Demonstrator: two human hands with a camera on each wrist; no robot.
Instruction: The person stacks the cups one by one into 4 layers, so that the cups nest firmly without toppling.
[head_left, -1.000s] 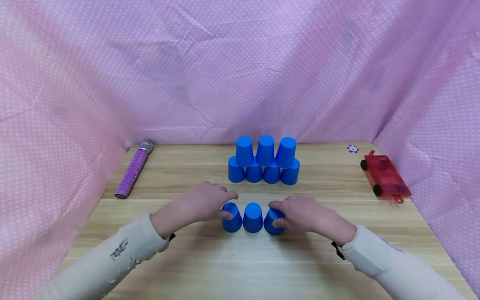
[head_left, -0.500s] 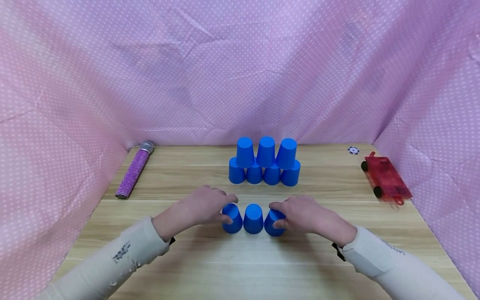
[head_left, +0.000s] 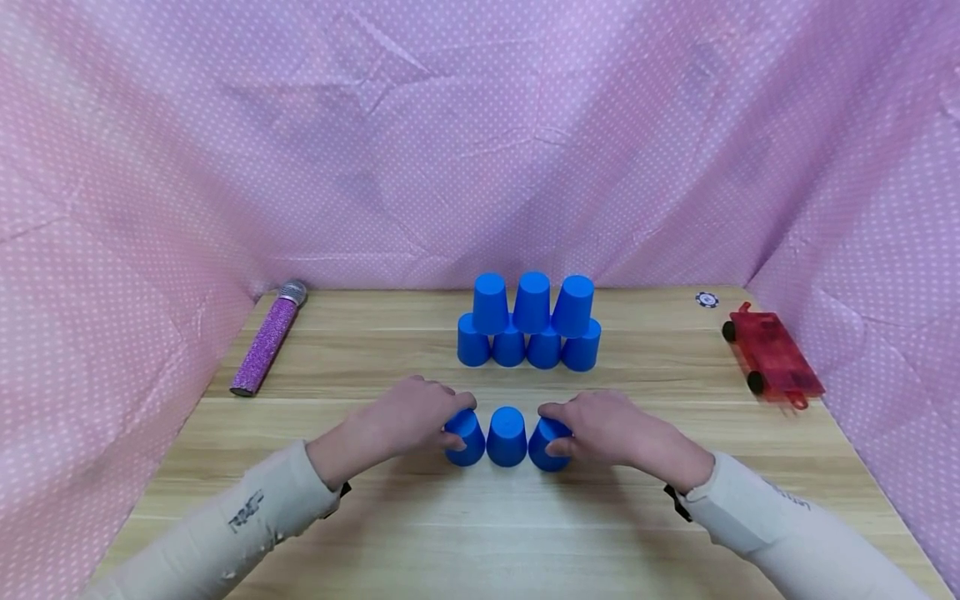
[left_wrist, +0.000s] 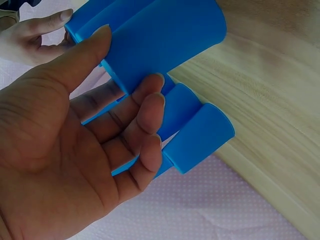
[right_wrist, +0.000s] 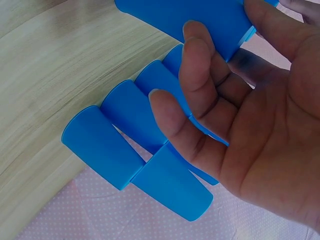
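Note:
Three upside-down blue cups stand in a front row on the table. My left hand [head_left: 411, 421] grips the left cup [head_left: 468, 446] near its top, thumb on the near side and index finger on the far side. With thumb and index finger, my right hand [head_left: 609, 427] pinches the right cup [head_left: 542, 454]. Between them the middle cup [head_left: 506, 442] is untouched. In the left wrist view the thumb [left_wrist: 82, 60] lies against the held cup [left_wrist: 165, 42]. The right wrist view shows the other held cup [right_wrist: 190, 20], its far side partly hidden by my fingers.
Behind the front row, several blue cups form a lower row [head_left: 473, 346] with three upside-down cups [head_left: 532, 304] stacked on it. A purple glitter microphone [head_left: 268, 342] lies at left. A red toy car [head_left: 776, 354] and a poker chip [head_left: 707, 300] are at right. Pink dotted cloth [head_left: 480, 150] surrounds the table.
My left hand's index finger and thumb have closed in on the left cup. The right hand keeps its hold on the right cup. The cups have stayed in place.

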